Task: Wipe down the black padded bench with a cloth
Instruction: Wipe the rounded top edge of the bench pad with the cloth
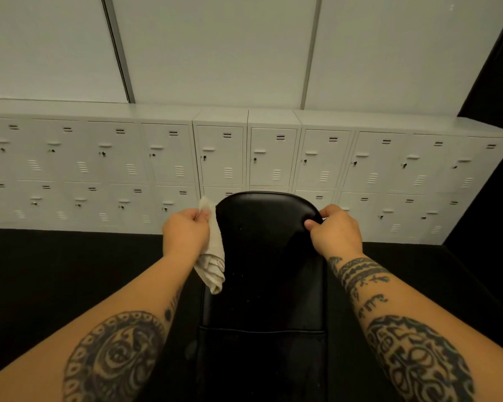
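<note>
The black padded bench (263, 265) runs away from me down the middle of the head view, its rounded far end near the lockers. My left hand (185, 233) grips a white cloth (214, 256) against the bench's left edge near that far end; the cloth hangs down below the hand. My right hand (336, 232) grips the right corner of the far end, thumb on the top of the pad and fingers curled round its edge. A seam crosses the pad closer to me.
A long row of white lockers (224, 158) in two tiers stands against the wall just beyond the bench end. Dark floor (70, 262) lies on both sides of the bench. A black wall or curtain (494, 169) closes the right side.
</note>
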Demonstrator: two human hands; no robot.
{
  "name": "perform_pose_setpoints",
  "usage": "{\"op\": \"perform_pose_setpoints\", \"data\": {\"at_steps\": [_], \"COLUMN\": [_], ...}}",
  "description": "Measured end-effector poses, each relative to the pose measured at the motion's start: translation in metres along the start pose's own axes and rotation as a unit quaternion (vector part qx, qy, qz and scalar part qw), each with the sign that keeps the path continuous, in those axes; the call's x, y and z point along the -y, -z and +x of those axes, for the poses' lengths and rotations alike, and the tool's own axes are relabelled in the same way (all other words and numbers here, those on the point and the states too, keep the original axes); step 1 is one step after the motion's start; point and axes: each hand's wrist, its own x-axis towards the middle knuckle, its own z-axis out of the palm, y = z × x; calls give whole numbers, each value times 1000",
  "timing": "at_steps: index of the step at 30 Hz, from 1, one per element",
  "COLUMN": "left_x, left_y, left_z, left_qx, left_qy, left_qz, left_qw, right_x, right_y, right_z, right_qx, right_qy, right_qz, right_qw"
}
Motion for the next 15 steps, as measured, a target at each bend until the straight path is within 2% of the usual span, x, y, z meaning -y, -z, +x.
{"op": "perform_pose_setpoints", "data": {"at_steps": [3,7,10,12,15], "left_x": [-17,-69,-85,-76,-57], "left_y": [1,-20,-26,-21,-14], "left_z": [19,39,41,41,41], "left_qx": [30,96,152,161,133], "left_qy": [-10,-104,-144,-148,-116], "left_qz": [22,72,103,90,58], "left_qw": [999,987,972,972,983], "right_x": [0,-2,-3,-2,-1], "right_y": [0,-1,-2,-2,-1], "right_z": [1,3,3,3,3], "right_qx": [-1,-5,-2,1,8], "right_qy": [16,21,20,20,20], "right_qz": [-27,-25,-21,-21,-23], "right_qw": [1000,999,1000,1000,1000]}}
